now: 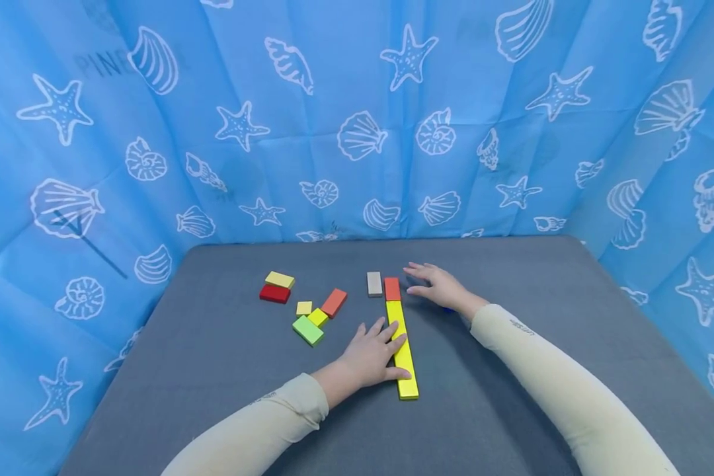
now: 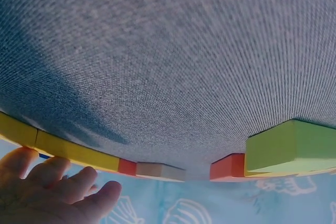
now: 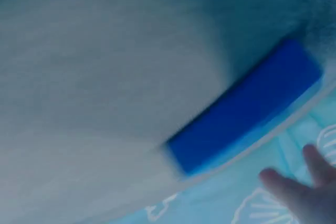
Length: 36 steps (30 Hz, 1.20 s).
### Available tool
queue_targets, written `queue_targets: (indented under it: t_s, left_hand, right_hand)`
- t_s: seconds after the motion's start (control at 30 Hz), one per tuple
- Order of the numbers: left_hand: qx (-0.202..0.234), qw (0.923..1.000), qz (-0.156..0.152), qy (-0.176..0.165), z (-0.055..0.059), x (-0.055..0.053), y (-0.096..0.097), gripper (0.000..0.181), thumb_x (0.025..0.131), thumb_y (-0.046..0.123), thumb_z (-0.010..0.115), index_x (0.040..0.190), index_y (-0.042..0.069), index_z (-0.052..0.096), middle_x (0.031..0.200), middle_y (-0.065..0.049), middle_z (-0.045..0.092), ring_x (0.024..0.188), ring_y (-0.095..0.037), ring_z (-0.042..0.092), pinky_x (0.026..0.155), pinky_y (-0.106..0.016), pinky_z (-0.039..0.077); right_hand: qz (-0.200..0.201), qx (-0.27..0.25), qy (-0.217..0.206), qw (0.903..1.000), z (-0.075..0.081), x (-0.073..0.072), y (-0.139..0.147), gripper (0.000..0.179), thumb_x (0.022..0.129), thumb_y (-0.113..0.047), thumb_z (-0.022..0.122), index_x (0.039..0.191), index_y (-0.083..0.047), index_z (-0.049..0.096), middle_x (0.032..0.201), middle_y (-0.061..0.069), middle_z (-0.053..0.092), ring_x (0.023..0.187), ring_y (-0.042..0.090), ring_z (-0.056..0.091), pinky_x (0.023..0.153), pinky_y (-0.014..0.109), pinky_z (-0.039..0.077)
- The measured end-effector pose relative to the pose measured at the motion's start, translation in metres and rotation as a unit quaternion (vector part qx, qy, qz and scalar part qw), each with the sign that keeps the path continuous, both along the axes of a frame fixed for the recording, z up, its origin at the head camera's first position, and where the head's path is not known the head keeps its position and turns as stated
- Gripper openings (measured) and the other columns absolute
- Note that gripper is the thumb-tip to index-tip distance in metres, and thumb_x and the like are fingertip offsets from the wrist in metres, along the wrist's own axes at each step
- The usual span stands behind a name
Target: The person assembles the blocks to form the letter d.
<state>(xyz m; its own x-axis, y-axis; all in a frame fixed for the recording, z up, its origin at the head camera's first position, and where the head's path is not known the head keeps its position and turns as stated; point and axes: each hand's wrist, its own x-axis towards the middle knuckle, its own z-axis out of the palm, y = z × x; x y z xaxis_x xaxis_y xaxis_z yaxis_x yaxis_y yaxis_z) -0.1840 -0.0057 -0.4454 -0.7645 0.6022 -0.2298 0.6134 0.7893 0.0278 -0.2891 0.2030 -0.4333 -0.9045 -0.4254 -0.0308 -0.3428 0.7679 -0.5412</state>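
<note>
Two long yellow blocks [image 1: 408, 388] lie end to end on the table, the seam between them showing in the left wrist view. An orange block [image 1: 392, 289] continues their line at the far end. My left hand [image 1: 365, 357] rests its spread fingertips on the yellow blocks from the left side. My right hand [image 1: 443, 287] hovers to the right of the orange block, fingers spread and holding nothing. Beneath the right wrist sits a blue block [image 3: 247, 111], mostly hidden by the arm in the head view. A pale grey block [image 1: 374, 284] stands just left of the orange one.
Left of the hands, a light green block [image 1: 307, 330], a small yellow block [image 1: 318, 317], a pale yellow square [image 1: 304, 308] and another orange block [image 1: 334, 303] lie grouped. Further back, a red block [image 1: 275, 293] borders a pale yellow block [image 1: 280, 279]. A blue curtain [image 1: 333, 145] hangs behind the grey table [image 1: 214, 370].
</note>
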Motion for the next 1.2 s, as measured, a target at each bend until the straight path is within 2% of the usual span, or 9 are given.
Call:
queue_targets:
  t_s: [0.07, 0.13, 0.27, 0.37, 0.63, 0.87, 1.03, 1.2]
  left_hand:
    - [-0.003, 1.0000, 0.004, 0.002, 0.000, 0.001, -0.001, 0.077, 0.088, 0.067, 0.051, 0.151, 0.025, 0.038, 0.158, 0.000, 0.028, 0.146, -0.028, 0.021, 0.110, -0.051, 0.029]
    - [-0.003, 1.0000, 0.007, 0.004, -0.001, 0.002, -0.002, 0.077, 0.088, 0.068, 0.050, 0.151, 0.025, 0.039, 0.158, 0.000, 0.028, 0.146, -0.028, 0.021, 0.110, -0.051, 0.029]
    - [0.002, 0.9999, 0.015, 0.002, -0.002, 0.002, -0.004, 0.077, 0.088, 0.068, 0.051, 0.151, 0.026, 0.038, 0.158, 0.001, 0.027, 0.146, -0.028, 0.020, 0.111, -0.050, 0.028]
    - [0.007, 0.9998, 0.019, -0.002, -0.003, 0.001, -0.005, 0.077, 0.088, 0.067, 0.052, 0.151, 0.026, 0.037, 0.158, 0.001, 0.027, 0.146, -0.029, 0.020, 0.111, -0.051, 0.028]
    - [0.014, 0.9997, 0.021, -0.006, -0.003, 0.000, -0.006, 0.077, 0.088, 0.066, 0.052, 0.151, 0.025, 0.037, 0.158, -0.001, 0.027, 0.146, -0.029, 0.019, 0.111, -0.053, 0.027]
    - [0.019, 0.9996, 0.018, -0.009, -0.003, -0.001, -0.005, 0.077, 0.088, 0.066, 0.052, 0.151, 0.024, 0.037, 0.159, -0.001, 0.027, 0.146, -0.030, 0.020, 0.110, -0.053, 0.028]
    - [0.014, 0.9997, 0.018, -0.010, -0.001, 0.000, -0.003, 0.077, 0.088, 0.066, 0.052, 0.151, 0.025, 0.037, 0.159, 0.000, 0.026, 0.146, -0.029, 0.020, 0.111, -0.052, 0.027]
    - [0.006, 0.9999, 0.014, -0.007, 0.002, 0.003, 0.001, 0.077, 0.088, 0.066, 0.052, 0.151, 0.025, 0.037, 0.159, 0.001, 0.026, 0.146, -0.028, 0.020, 0.110, -0.051, 0.028]
  right_hand:
    - [-0.029, 0.005, 0.020, 0.9994, -0.001, 0.008, 0.011, 0.059, 0.095, -0.027, 0.063, 0.146, -0.003, 0.043, 0.153, 0.022, 0.032, 0.139, 0.049, 0.022, 0.105, 0.069, 0.018]
    - [-0.061, 0.018, 0.023, 0.9977, -0.003, 0.017, 0.023, 0.063, 0.095, -0.030, 0.063, 0.147, -0.003, 0.040, 0.153, 0.025, 0.028, 0.138, 0.052, 0.022, 0.102, 0.072, 0.019]
    - [-0.118, 0.039, -0.007, 0.9922, -0.010, 0.032, 0.041, 0.071, 0.095, -0.039, 0.061, 0.150, -0.004, 0.034, 0.153, 0.032, 0.020, 0.134, 0.059, 0.021, 0.098, 0.075, 0.022]
    - [-0.139, 0.050, -0.029, 0.9886, -0.013, 0.040, 0.047, 0.074, 0.094, -0.044, 0.061, 0.150, -0.005, 0.033, 0.151, 0.035, 0.019, 0.131, 0.061, 0.022, 0.097, 0.075, 0.024]
    - [-0.147, 0.080, -0.014, 0.9858, -0.014, 0.044, 0.039, 0.066, 0.092, -0.040, 0.065, 0.146, -0.008, 0.044, 0.149, 0.032, 0.030, 0.130, 0.059, 0.028, 0.091, 0.080, 0.023]
    - [-0.135, 0.064, 0.028, 0.9884, -0.015, 0.042, 0.037, 0.054, 0.092, -0.031, 0.068, 0.138, -0.006, 0.054, 0.140, 0.032, 0.043, 0.125, 0.055, 0.039, 0.087, 0.078, 0.029]
    - [-0.115, 0.026, 0.051, 0.9917, -0.015, 0.032, 0.039, 0.047, 0.092, -0.022, 0.069, 0.134, -0.004, 0.058, 0.141, 0.032, 0.041, 0.128, 0.053, 0.038, 0.089, 0.078, 0.027]
    - [-0.088, -0.024, 0.053, 0.9944, -0.012, 0.014, 0.039, 0.046, 0.093, -0.017, 0.068, 0.135, -0.002, 0.057, 0.145, 0.031, 0.037, 0.131, 0.053, 0.034, 0.099, 0.071, 0.028]
